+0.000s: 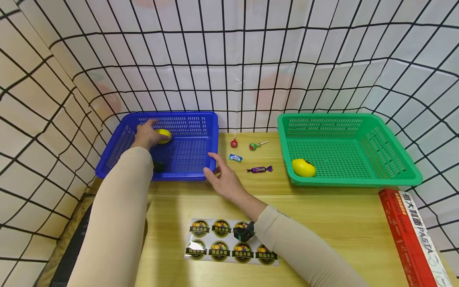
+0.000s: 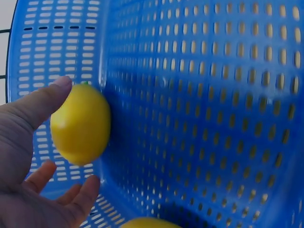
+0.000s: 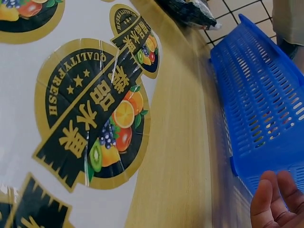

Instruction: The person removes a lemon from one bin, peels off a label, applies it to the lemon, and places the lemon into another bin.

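In the head view my left hand (image 1: 146,134) reaches into the blue basket (image 1: 188,175), beside a yellow lemon (image 1: 163,136). The left wrist view shows this lemon (image 2: 80,124) against the slotted basket wall, its green tip near my thumb. The other fingers of that hand are spread below it. Part of a second yellow fruit (image 2: 149,223) shows at that view's bottom edge. My right hand (image 1: 226,180) is at the basket's front right corner, thumb and forefinger apart; its fingertips (image 3: 269,177) overlap the basket in the right wrist view.
A green basket (image 1: 355,181) holding a yellow fruit (image 1: 304,168) stands right. Between the baskets lie two lollipops (image 1: 234,143), a blue-wrapped sweet (image 1: 235,158) and a purple-wrapped candy (image 1: 259,170). A sticker sheet (image 1: 211,236) lies in front, a red pasta box (image 1: 412,235) right. Black wire grid (image 1: 244,65) surrounds the table.
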The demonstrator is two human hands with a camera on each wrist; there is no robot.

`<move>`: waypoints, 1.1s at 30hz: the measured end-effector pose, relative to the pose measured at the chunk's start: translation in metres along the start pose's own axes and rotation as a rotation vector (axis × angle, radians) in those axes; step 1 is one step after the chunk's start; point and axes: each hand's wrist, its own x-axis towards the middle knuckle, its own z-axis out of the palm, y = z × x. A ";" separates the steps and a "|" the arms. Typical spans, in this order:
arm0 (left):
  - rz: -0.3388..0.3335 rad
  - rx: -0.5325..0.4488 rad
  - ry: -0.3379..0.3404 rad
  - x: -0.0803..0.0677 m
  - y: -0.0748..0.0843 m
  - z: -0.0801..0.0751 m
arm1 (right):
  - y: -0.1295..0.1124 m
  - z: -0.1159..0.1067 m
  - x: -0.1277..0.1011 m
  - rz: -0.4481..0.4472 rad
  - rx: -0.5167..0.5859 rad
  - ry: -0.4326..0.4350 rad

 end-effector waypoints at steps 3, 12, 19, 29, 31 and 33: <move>0.003 0.034 -0.019 0.003 -0.001 -0.002 | 0.001 0.000 0.000 0.005 -0.002 0.006; 0.031 0.081 -0.043 0.005 -0.006 -0.002 | 0.001 0.002 0.000 0.008 -0.017 0.010; 0.049 0.071 -0.056 0.004 -0.006 0.000 | 0.002 0.003 0.000 0.015 -0.030 0.015; 0.081 0.101 -0.086 0.004 -0.007 0.002 | 0.001 0.003 0.000 0.035 -0.022 0.010; 0.089 0.104 -0.088 0.004 -0.008 0.003 | 0.001 0.003 0.000 0.033 -0.031 0.010; 0.084 0.097 -0.089 0.004 -0.008 0.003 | 0.001 0.003 0.000 0.029 -0.035 0.010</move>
